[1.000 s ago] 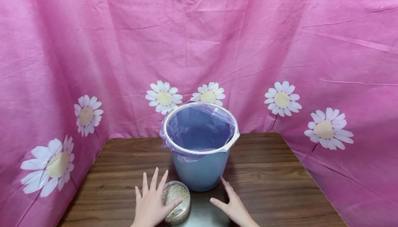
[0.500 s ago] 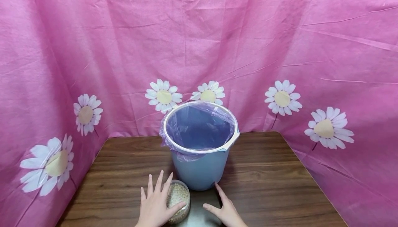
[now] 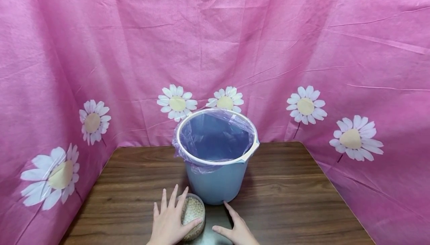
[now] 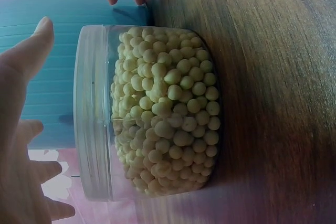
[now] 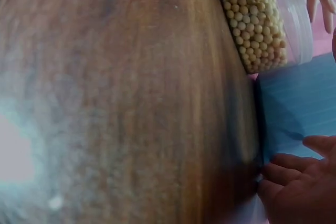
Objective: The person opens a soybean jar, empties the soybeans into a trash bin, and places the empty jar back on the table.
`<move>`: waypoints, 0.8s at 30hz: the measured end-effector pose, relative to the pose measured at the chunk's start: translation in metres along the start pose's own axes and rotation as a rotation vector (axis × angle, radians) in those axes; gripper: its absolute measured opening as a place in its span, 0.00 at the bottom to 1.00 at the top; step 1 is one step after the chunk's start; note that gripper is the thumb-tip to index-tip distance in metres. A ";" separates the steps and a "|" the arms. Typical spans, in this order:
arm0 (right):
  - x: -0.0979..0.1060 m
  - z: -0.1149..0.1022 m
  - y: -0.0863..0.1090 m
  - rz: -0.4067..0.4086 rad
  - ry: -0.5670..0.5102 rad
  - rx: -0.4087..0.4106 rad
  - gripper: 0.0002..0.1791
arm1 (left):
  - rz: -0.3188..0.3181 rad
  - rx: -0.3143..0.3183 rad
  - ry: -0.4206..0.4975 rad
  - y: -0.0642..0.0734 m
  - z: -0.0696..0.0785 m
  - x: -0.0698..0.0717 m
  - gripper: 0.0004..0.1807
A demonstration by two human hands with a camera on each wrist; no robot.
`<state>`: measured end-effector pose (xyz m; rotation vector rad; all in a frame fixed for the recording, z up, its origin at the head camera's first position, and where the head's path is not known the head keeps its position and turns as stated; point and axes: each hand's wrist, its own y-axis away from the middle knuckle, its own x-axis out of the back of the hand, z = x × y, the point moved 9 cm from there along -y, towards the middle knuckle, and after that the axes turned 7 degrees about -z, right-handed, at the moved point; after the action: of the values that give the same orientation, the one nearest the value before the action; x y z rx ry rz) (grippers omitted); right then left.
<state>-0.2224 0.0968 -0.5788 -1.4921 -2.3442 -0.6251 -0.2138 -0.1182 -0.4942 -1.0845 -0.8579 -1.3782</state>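
A round clear jar (image 3: 196,215) filled with pale round beans (image 4: 168,98) stands on the table in front of a blue bucket (image 3: 216,185). Its lid (image 4: 94,114) is on. My left hand (image 3: 171,217) is spread over the jar's left side, thumb across the lid in the head view. In the left wrist view its thumb (image 4: 31,51) is beside the lid, not curled round it. To the jar's right, my right hand (image 3: 235,226) holds nothing, thumb and fingers apart. Its fingertips overlap the bucket's base in the head view.
A thin purple bag (image 3: 201,167) lines the bucket and folds over its white rim (image 3: 250,153). The dark wood table (image 3: 295,192) extends to both sides. Behind and beside it hangs a pink cloth (image 3: 215,43) printed with daisies.
My right hand has moved left toward the jar. My left hand has shifted slightly right, farther over the lid. Jar and bucket stay in place.
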 end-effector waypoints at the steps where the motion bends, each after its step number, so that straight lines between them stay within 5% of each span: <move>1: -0.001 -0.001 0.000 -0.003 0.013 0.012 0.50 | 0.002 -0.002 0.000 0.000 0.000 0.000 0.55; 9: -0.013 -0.011 -0.001 -0.025 0.142 0.146 0.50 | 0.018 -0.020 0.007 0.001 0.001 0.001 0.55; 24: -0.032 -0.024 -0.012 -0.007 0.217 0.222 0.54 | -0.030 -0.033 0.014 0.000 0.002 -0.010 0.57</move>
<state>-0.2197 0.0556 -0.5755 -1.2530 -2.1738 -0.4832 -0.2138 -0.1137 -0.5027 -1.0894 -0.8466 -1.4279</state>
